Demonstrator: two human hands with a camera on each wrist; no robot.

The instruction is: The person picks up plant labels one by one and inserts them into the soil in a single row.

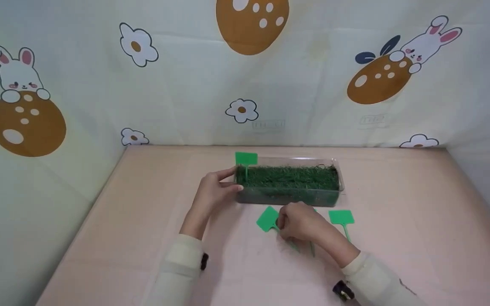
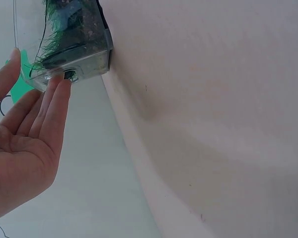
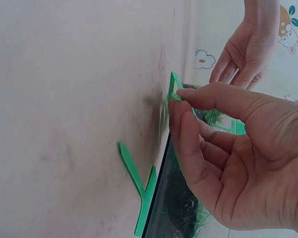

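A clear plastic box (image 1: 287, 197) holds a strip of green grass (image 1: 292, 176). At its left end my left hand (image 1: 215, 189) steadies it, thumb at the front corner and fingers against the end wall; the left wrist view shows those fingers (image 2: 57, 106) fairly straight. A green plant label (image 1: 246, 159) stands upright in the grass near that end. In front of the box, my right hand (image 1: 302, 221) pinches a second green plant label (image 1: 267, 219) between thumb and forefinger, its head tilted to the left.
A further green label (image 1: 312, 250) lies mostly hidden under my right hand. Another label (image 1: 341, 216) lies to the right, its stem pointing toward me. The pale tabletop (image 1: 121, 238) ends at a printed cloth backdrop (image 1: 185, 85).
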